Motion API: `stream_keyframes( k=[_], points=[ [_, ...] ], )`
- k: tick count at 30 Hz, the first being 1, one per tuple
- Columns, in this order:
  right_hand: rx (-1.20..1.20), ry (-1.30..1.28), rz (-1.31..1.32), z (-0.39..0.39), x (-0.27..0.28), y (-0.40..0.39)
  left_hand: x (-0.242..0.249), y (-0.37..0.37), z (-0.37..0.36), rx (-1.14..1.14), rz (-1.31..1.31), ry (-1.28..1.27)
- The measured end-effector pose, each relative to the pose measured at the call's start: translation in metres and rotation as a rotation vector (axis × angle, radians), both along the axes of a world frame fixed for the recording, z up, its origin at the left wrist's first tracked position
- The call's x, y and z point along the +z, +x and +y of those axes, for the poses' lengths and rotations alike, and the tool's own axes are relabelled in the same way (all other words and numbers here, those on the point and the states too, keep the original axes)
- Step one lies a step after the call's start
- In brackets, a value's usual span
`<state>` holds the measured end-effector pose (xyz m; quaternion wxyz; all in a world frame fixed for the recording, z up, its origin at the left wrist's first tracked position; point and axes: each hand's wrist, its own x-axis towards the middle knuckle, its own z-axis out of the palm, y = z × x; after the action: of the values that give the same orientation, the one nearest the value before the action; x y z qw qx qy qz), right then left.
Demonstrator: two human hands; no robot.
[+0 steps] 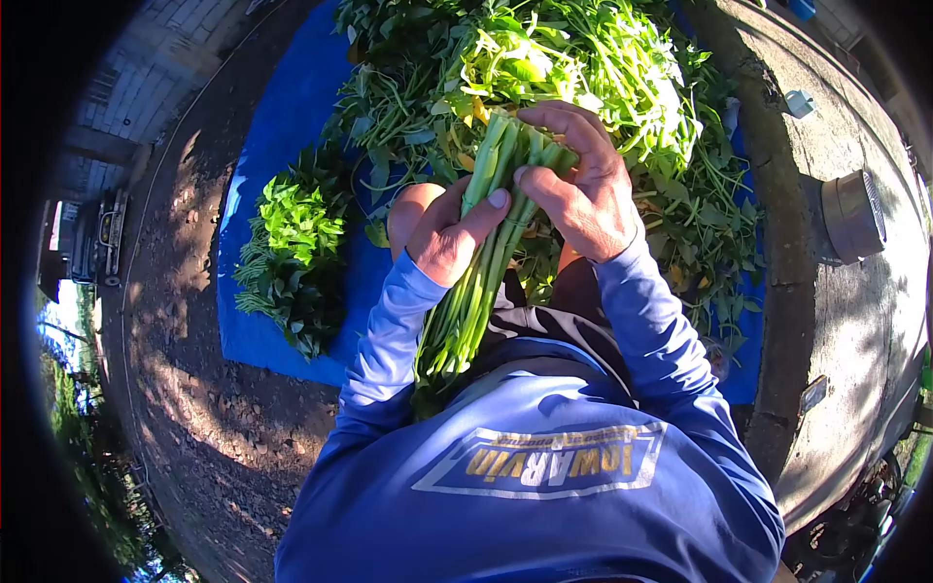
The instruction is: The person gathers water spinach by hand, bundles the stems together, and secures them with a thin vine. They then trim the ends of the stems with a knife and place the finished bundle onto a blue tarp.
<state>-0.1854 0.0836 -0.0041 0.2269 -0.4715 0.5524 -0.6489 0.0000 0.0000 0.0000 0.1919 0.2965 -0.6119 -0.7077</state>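
A bundle of long green stems (473, 291) stands upright in front of my chest, its cut ends at the top and its leafy ends against my shirt. My left hand (449, 231) is wrapped round the stems, its thumb lying across them. Around the upper right side of the same bundle, my right hand (583, 185) curls its fingers and thumb. A thin band crosses the stems near my right thumb. Beyond both hands lies a large heap of leafy greens (622, 87), partly in bright sun.
A smaller pile of greens (301, 233) lies on the blue tarp (277, 126) at the left. On the concrete ledge (855, 330) at the right stand a round metal container (853, 216) and a small pale object (800, 104). A vehicle (109, 233) shows at the far left.
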Motion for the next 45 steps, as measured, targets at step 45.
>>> stream_keyframes(
  k=[45],
  points=[
    [0.628, 0.015, -0.413, -0.014, -0.012, 0.020, -0.010, 0.017, -0.023, -0.395, 0.148, 0.057]
  ],
)
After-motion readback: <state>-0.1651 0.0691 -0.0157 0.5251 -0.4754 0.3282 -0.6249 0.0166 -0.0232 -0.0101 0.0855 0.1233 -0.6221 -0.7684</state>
